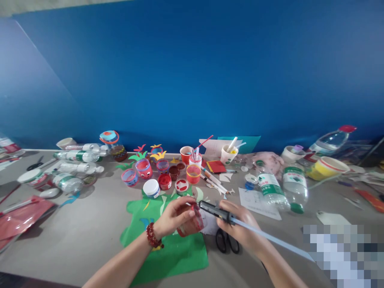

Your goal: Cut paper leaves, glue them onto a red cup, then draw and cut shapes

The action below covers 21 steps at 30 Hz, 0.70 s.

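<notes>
My left hand [172,218] is closed around a red-tinted clear plastic bottle piece [192,227], tilted above a green sheet [180,264]. In my right hand [241,224] is a black hot glue gun [216,210], with a long translucent glue stick [276,241] running out of its back. The gun's nozzle points left, right at the red rim of the bottle piece; whether they touch I cannot tell. Black-handled scissors [221,241] lie under my right hand. Yellow and blue scraps rest on the green sheet.
Behind my hands stand paint jars [165,182], decorated cups with paper leaves [144,169] and a white lidded tub [151,188]. Plastic bottles lie on the left [67,182] and stand on the right [295,186]. Markers [214,182] lie mid-table. A blue panel [192,80] closes off the back.
</notes>
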Each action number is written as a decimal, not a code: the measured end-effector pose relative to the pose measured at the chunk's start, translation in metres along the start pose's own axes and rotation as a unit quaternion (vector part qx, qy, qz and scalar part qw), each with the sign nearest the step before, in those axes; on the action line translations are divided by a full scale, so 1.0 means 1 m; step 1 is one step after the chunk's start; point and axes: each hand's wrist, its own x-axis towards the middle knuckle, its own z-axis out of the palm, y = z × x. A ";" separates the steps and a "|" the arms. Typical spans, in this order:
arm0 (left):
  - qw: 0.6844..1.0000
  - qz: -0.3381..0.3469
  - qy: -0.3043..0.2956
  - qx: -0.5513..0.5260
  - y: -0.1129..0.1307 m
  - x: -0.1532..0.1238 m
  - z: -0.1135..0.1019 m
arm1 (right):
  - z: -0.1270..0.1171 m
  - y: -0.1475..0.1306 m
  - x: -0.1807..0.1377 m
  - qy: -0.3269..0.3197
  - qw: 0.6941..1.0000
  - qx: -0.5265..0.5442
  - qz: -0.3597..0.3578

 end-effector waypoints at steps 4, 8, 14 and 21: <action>1.000 0.000 -0.006 -0.001 0.001 0.000 0.000 | 0.001 0.001 0.000 0.002 1.000 -0.006 -0.004; 1.000 0.000 -0.008 -0.006 0.002 0.001 0.002 | 0.002 0.002 0.000 -0.001 1.000 0.000 -0.001; 1.000 0.005 0.006 0.004 0.002 0.001 0.002 | -0.001 -0.001 0.001 -0.007 1.000 0.000 0.005; 1.000 0.012 -0.002 0.005 -0.002 0.001 0.001 | 0.000 -0.001 0.001 0.002 1.000 -0.003 -0.006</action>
